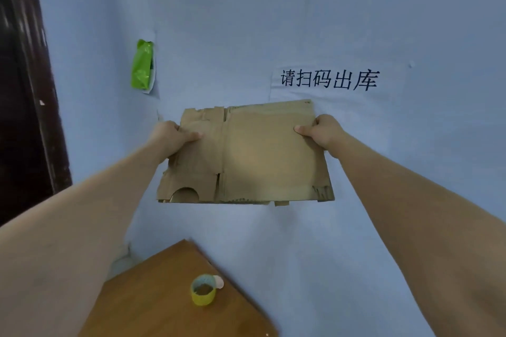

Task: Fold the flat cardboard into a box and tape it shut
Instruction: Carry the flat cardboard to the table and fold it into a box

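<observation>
The flat cardboard [246, 153] sat at the frame's centre, with the left hand [171, 135] on its left edge and the right hand [323, 131] on its right. A table [153, 295] lay below it at the lower centre of the frame, with a roll of tape [204, 290] on it. A packet [142, 65] was at the upper left and a printed notice [330, 80] above the cardboard.

Worn matt cardboard [260, 150] against a pale blue, smooth-painted wall [273, 8].
The cardboard's brown paper face is scuffed, its edges ragged; below it the table [153, 298] shows polished orange-brown wood, a glossy green plastic packet [142, 65] hangs on the wall.
</observation>
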`<state>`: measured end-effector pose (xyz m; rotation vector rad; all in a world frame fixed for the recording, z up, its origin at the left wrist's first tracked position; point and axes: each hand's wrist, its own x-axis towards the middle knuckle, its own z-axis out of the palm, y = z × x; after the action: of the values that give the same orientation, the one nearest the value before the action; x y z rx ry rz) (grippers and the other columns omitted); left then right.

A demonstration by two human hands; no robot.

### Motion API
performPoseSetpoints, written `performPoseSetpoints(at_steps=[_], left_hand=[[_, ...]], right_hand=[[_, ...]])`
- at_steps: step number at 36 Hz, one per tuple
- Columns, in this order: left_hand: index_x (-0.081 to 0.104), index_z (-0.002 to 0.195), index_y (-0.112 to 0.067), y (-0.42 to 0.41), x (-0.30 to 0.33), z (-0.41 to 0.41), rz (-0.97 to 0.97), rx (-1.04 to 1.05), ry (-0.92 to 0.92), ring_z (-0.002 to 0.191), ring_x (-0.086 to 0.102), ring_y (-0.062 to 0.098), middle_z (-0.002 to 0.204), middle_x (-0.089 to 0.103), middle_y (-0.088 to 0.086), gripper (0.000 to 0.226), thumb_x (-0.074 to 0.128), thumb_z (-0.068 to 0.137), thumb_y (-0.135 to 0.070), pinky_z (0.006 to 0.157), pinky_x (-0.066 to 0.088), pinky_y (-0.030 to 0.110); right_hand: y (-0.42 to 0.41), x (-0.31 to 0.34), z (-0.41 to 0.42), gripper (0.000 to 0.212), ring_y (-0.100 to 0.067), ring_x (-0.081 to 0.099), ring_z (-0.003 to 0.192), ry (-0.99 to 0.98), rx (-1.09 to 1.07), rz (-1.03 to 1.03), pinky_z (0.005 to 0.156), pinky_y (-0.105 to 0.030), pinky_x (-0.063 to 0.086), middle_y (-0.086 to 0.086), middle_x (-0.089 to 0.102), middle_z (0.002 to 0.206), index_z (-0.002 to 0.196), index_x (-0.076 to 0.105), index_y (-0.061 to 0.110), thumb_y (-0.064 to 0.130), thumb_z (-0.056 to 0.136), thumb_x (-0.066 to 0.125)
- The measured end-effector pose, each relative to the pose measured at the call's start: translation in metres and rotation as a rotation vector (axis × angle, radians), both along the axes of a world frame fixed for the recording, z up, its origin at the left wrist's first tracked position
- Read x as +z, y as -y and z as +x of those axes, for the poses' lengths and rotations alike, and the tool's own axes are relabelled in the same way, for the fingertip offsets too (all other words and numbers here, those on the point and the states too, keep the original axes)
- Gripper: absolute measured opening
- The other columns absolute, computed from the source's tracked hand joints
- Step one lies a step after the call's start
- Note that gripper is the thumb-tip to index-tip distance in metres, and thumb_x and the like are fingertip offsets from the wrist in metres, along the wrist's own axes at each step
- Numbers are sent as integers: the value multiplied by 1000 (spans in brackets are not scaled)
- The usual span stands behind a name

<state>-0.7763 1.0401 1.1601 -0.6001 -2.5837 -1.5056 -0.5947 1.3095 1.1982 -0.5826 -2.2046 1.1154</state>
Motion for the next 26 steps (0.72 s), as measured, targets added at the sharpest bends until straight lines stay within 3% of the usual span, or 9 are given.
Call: performPoseSetpoints(at_steps=[4, 10, 16, 20, 26], left_hand=[[54, 97, -8, -3, -6, -26, 2, 113, 18, 80, 52, 24, 93, 55, 7, 46, 72, 76, -45, 62, 42, 32], [56, 103, -10, 22, -14, -39, 31, 333, 34, 84, 55, 26, 98, 58, 8, 48, 73, 76, -45, 69, 45, 34], [54, 114, -11, 52, -12, -32, 44, 559, 34, 90, 55, 23, 105, 57, 5, 58, 75, 73, -46, 73, 47, 36], [50, 106, -15, 72, -25, -23, 44, 680, 25, 90, 55, 21, 104, 56, 3, 51, 74, 73, -47, 73, 47, 35], [43, 127, -11, 109, -71, -17, 79, 809, 81, 96, 52, 21, 114, 53, 4, 67, 72, 77, -43, 75, 47, 37]], right_hand=[[-11, -6, -51, 53, -29, 57, 110, -32, 92, 0, 85, -35, 48, -13, 56, 127, 123, 48, 3, 30, 83, 71], [-10, -5, -127, 57, -29, 56, 113, -10, 289, 37, 98, -44, 47, -13, 56, 128, 126, 48, 4, 34, 83, 70], [9, -12, -192, 52, -31, 55, 113, 21, 444, 79, 94, -37, 47, -15, 56, 127, 124, 50, 3, 33, 85, 67], [29, -33, -224, 48, -29, 57, 111, 61, 568, 34, 91, -36, 49, -14, 57, 124, 121, 51, 4, 29, 84, 68], [72, -85, -262, 49, -27, 57, 104, 149, 738, -60, 81, -36, 51, -12, 56, 123, 123, 47, 5, 28, 85, 67]])
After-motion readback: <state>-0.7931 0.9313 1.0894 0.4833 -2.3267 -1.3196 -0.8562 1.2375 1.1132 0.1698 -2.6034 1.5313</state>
